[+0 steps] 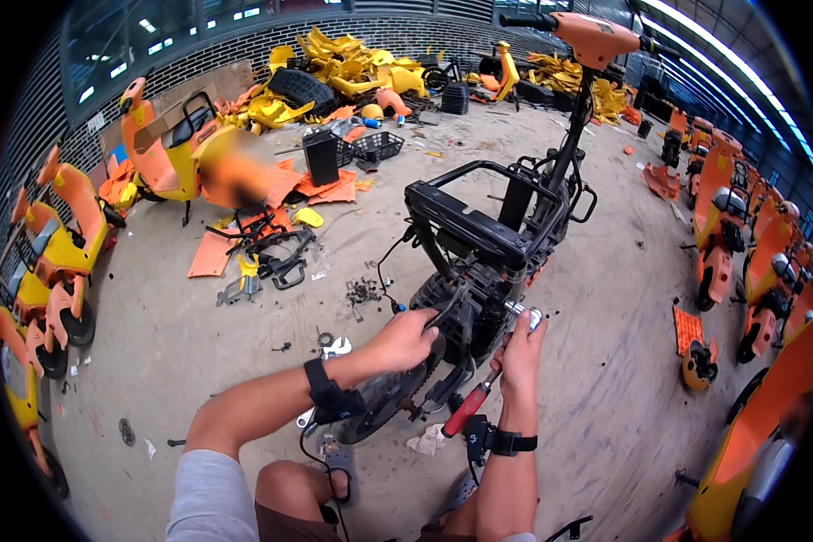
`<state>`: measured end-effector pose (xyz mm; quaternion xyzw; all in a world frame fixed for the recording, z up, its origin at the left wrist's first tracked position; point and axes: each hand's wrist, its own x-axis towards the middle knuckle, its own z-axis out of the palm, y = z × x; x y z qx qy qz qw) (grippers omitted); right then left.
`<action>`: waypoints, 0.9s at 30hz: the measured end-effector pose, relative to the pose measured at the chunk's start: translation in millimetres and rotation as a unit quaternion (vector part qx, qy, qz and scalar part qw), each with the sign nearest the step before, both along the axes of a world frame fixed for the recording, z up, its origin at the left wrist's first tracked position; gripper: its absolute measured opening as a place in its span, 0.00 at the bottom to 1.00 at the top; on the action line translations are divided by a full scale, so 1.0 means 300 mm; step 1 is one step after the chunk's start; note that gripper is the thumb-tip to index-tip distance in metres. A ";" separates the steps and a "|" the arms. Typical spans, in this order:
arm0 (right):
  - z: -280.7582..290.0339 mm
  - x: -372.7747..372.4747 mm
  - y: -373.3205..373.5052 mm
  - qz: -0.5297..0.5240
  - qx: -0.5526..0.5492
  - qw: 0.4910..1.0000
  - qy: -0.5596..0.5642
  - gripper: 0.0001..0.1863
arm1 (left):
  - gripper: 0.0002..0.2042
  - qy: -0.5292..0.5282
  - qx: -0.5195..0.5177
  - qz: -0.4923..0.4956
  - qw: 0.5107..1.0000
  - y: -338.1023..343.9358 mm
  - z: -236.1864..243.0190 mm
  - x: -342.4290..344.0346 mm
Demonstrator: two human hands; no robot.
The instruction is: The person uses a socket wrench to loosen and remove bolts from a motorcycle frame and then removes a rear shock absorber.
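A stripped electric scooter frame (468,215), black with an orange handlebar cover (596,38), stands before me with its rear end nearest. My left hand (399,341) is closed at the left of the rear, above the rear wheel (393,402); its fingers curl against a black part there. On the right, my right hand (520,354) grips a ratchet wrench (466,412) just below its silver head. The socket points left at the frame's rear; whether it sits on a bolt I cannot tell. The red handle slants down past my palm.
An adjustable wrench (337,347) lies partly behind my left forearm. Small dark fasteners (363,291) and black brackets (285,262) lie to the left. Orange and yellow scooters (68,217) line both sides. Yellow panels (361,72) are heaped at the back. A blurred figure (237,172) is at the left.
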<state>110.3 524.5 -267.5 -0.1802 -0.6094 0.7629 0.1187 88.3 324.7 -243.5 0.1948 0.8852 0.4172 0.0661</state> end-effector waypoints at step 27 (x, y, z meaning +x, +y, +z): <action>-0.022 -0.022 0.021 -0.014 0.011 1.000 0.002 0.27 | 0.11 -0.006 -0.359 -0.117 0.926 0.233 0.373 -0.127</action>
